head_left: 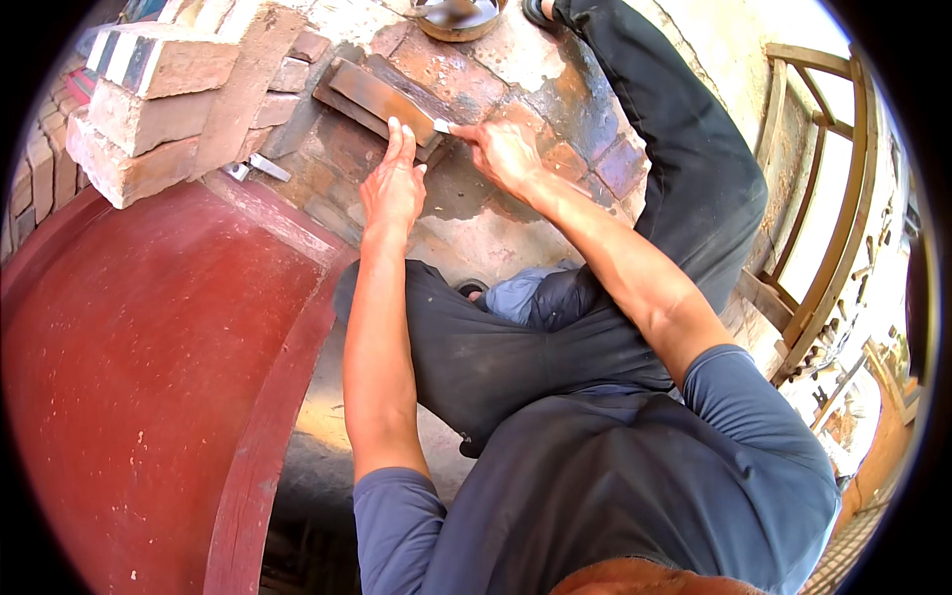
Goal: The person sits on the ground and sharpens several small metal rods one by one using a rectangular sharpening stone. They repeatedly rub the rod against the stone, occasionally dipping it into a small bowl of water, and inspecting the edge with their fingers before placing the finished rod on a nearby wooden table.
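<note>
A long brown block (372,96), looking like a whetstone, lies slantwise on the wet brick floor in front of me. My left hand (393,190) reaches its near edge, fingers stretched out and their tips resting on its top. At the block's right end, my right hand (504,154) is closed with its index finger pointing forward. From its fingertips sticks out a small bright flat piece (441,126), seemingly a blade; its other end is hidden in the hand. The bright piece touches or hovers just over the block; I cannot tell which.
A round bowl with liquid (456,28) stands beyond the block. Stacked bricks (164,109) rise at the left, with a metal tool (268,168) beside them. A red panel (149,377) fills the lower left. My bent leg (694,149) and a wooden frame (828,238) are at the right.
</note>
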A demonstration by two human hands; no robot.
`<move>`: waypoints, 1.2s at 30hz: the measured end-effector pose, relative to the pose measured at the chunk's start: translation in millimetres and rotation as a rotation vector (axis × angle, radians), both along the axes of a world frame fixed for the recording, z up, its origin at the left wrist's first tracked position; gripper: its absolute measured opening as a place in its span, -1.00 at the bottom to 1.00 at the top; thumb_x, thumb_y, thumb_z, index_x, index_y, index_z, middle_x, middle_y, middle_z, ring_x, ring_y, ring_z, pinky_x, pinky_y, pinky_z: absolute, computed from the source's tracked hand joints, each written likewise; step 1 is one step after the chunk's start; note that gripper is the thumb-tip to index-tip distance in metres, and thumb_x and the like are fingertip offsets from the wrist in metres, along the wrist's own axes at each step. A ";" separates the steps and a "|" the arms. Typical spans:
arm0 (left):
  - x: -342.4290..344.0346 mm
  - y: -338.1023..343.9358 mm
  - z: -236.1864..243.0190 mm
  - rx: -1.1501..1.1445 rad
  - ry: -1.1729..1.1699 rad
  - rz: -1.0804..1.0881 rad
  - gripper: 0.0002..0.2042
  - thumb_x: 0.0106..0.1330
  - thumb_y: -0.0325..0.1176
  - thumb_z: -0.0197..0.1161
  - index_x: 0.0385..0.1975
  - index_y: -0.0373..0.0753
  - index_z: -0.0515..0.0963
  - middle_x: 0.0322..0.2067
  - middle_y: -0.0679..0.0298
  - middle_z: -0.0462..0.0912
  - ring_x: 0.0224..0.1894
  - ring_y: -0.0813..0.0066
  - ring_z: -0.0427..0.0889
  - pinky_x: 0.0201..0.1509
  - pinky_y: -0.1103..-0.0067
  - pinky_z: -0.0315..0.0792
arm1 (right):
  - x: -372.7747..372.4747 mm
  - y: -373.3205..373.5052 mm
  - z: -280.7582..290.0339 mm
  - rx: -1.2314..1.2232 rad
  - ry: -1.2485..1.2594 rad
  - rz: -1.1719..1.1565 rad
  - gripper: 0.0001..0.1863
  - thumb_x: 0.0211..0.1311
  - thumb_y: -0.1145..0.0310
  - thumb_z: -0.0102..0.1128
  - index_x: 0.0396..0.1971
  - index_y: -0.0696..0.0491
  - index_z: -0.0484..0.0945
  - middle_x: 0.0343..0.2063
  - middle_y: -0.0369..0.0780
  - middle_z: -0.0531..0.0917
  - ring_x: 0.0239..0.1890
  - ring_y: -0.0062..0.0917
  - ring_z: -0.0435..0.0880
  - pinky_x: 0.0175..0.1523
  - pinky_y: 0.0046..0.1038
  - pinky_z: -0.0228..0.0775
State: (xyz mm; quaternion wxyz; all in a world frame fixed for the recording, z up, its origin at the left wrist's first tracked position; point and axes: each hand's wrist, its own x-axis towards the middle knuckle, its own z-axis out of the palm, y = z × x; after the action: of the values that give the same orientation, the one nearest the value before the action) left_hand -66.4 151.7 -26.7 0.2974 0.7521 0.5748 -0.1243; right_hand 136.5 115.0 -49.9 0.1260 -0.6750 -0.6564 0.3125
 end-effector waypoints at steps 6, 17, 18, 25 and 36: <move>2.7 -3.8 0.0 -0.030 0.019 0.007 -0.34 0.46 -0.28 0.26 0.56 0.00 0.24 0.63 0.46 0.04 0.35 0.08 0.55 0.32 0.26 0.51 | -2.4 -7.5 -5.0 0.000 0.000 -0.025 -0.54 0.21 0.44 0.09 0.06 -0.16 0.78 -0.36 0.04 0.76 -0.23 -0.07 0.79 -0.05 -0.07 0.62; 1.6 -3.4 1.4 -0.041 0.013 0.007 -0.34 0.46 -0.31 0.23 0.56 0.03 0.23 0.63 0.50 0.01 0.36 0.11 0.54 0.34 0.27 0.50 | 5.0 -15.4 -4.5 0.018 0.057 -0.063 -0.65 0.33 0.38 0.19 0.06 -0.10 0.77 -0.29 0.00 0.78 -0.19 -0.11 0.79 -0.04 -0.13 0.63; 1.1 -3.7 0.8 -0.036 0.011 0.005 -0.34 0.47 -0.31 0.23 0.56 0.03 0.23 0.63 0.51 0.01 0.36 0.11 0.54 0.34 0.26 0.50 | 6.3 -15.4 -6.1 0.024 0.062 -0.067 -0.65 0.34 0.38 0.19 0.07 -0.10 0.76 -0.28 0.00 0.78 -0.18 -0.11 0.79 -0.04 -0.13 0.63; 3.7 -3.6 1.9 -0.054 0.034 0.008 -0.35 0.47 -0.29 0.23 0.56 0.05 0.24 0.63 0.50 0.02 0.36 0.12 0.54 0.34 0.25 0.51 | 0.5 -2.0 -2.1 0.012 0.032 -0.042 -0.62 0.32 0.41 0.15 0.08 -0.09 0.76 -0.27 -0.02 0.79 -0.17 -0.10 0.79 -0.03 -0.12 0.64; -4.0 -10.6 -15.4 0.123 -0.047 -0.024 -0.37 0.45 -0.32 0.25 0.53 -0.02 0.28 0.60 0.38 0.13 0.21 0.01 0.65 0.25 0.23 0.56 | -6.9 6.1 -16.0 0.071 0.070 -0.044 -0.54 0.26 0.42 0.08 0.13 -0.11 0.73 -0.27 -0.02 0.78 -0.20 -0.10 0.79 -0.05 -0.09 0.63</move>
State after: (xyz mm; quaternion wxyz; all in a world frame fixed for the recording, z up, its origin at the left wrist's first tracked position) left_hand -70.4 141.1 -42.1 0.2624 0.7786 0.5651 -0.0749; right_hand 129.6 121.1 -65.9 0.1798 -0.6729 -0.6473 0.3096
